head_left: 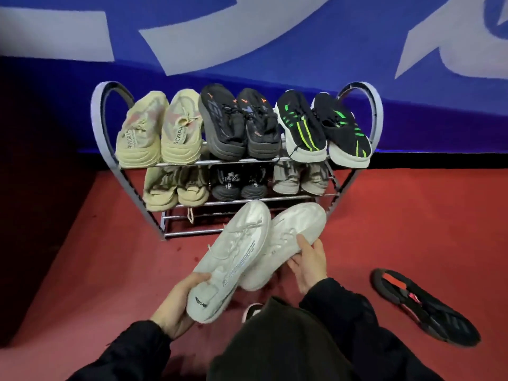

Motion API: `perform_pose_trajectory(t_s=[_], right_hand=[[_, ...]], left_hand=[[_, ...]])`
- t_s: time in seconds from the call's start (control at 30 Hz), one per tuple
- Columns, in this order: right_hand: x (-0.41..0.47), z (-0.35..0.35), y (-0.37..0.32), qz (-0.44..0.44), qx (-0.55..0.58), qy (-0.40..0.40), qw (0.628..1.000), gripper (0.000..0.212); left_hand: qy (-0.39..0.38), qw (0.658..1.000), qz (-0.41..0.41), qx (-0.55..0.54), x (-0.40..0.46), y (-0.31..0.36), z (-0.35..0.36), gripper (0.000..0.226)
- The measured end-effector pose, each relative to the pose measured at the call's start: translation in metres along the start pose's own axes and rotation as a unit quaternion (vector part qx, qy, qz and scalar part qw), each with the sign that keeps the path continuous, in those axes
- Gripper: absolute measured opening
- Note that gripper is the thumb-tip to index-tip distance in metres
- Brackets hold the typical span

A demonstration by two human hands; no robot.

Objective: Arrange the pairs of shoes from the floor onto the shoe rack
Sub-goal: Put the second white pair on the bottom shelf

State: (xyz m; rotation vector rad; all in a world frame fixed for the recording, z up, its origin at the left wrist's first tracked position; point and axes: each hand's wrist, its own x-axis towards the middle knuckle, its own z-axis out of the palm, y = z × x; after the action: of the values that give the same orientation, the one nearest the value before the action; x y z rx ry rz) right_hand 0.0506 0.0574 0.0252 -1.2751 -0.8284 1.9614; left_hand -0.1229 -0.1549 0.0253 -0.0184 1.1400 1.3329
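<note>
I hold a pair of white sneakers in front of the shoe rack, toes toward its lowest bars. My left hand grips the heel of the left white sneaker. My right hand holds the side of the right white sneaker. The top shelf carries a beige pair, a dark grey pair and a black-and-green pair. Three more pairs, partly hidden, sit on the middle shelf. The bottom bars look bare.
A black sneaker with red accents lies on the red floor at the right. A blue-and-white wall stands behind the rack. My dark-clothed knee fills the lower centre, with a shoe tip just above it.
</note>
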Motion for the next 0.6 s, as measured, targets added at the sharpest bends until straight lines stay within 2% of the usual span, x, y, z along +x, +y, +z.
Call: perform_pose_trajectory(t_s=[0.1,0.17,0.27,0.47,0.6], right_hand=[[0.013,-0.003,0.016,0.021,-0.033,0.042,0.998,0.030],[0.023,-0.004,0.030,0.069,-0.084,0.044,0.993,0.040],[0.030,-0.001,0.047,0.136,-0.128,0.025,0.982,0.048],[0.047,0.049,0.067,0.200,-0.120,-0.052,0.971,0.034],[0.071,0.102,0.076,0.197,-0.097,-0.099,0.971,0.029]], left_hand=[[0.065,0.997,0.009,0.035,-0.003,-0.001,-0.021,0.039],[0.117,0.987,0.006,0.109,-0.003,0.000,-0.030,0.038],[0.156,0.975,0.036,0.155,0.002,-0.001,-0.037,0.038],[0.266,0.948,0.127,0.120,0.017,0.001,-0.039,0.030],[0.322,0.930,0.148,0.095,0.014,-0.006,-0.042,0.029]])
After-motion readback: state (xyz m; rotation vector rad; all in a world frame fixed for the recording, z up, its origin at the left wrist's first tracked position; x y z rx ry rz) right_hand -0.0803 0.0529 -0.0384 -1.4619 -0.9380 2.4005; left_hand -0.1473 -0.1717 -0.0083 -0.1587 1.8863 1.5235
